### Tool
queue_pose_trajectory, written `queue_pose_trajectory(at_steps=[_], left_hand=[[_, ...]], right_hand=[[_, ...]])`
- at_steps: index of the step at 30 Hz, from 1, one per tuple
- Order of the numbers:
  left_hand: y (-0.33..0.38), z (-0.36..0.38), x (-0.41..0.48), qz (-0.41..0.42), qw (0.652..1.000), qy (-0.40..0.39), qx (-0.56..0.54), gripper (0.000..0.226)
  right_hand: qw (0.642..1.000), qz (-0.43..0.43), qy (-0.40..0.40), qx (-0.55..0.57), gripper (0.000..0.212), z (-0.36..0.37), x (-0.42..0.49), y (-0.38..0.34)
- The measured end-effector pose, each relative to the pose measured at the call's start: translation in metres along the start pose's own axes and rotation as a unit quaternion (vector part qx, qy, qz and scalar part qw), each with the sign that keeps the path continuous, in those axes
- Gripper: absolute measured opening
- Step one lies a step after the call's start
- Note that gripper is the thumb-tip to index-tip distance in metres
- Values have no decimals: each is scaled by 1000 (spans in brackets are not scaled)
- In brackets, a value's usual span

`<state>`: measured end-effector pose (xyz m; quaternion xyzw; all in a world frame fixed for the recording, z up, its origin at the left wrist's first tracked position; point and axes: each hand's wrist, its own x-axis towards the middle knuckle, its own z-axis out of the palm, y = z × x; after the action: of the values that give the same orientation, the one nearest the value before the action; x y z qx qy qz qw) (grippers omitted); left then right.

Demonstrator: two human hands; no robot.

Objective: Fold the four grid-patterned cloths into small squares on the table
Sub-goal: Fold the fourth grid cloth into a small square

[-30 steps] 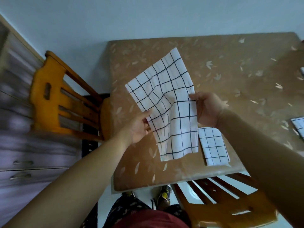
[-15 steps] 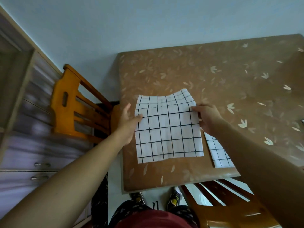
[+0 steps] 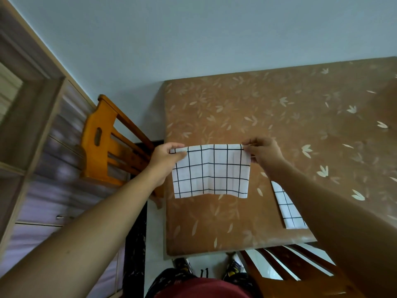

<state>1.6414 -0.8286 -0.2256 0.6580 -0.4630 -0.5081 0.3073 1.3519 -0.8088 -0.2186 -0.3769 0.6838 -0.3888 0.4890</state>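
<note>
1. grid cloth [image 3: 211, 171]: white with thin black grid lines, looks like a wide rectangle right now, pinched at both top corners, bottom edge a bit wavy.
2. second cloth [image 3: 286, 206]: same pattern, lying flat off to the right by the near edge of the table [image 3: 257, 108], half hidden.

A single wide-angle camera, worn on the person's head, looks forward and steeply down from close above the near left corner of the brown leaf-patterned table [image 3: 279, 108]. The pale blue wall [image 3: 193, 39] fills the top of the view; the person's dark shoes [image 3: 181, 264] show near the bottom edge.
</note>
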Motion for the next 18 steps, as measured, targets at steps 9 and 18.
queue_pose_trajectory(at_steps=[9, 18], left_hand=[[4, -2, -1, 89, 977, -20, 191, 20], [2, -11, 11, -8, 993, -78, 86, 36]], right_hand=[[971, -83, -8, -226, 19, 2, 2, 1], [996, 6, -20, -92, 11, -7, 12, 9]])
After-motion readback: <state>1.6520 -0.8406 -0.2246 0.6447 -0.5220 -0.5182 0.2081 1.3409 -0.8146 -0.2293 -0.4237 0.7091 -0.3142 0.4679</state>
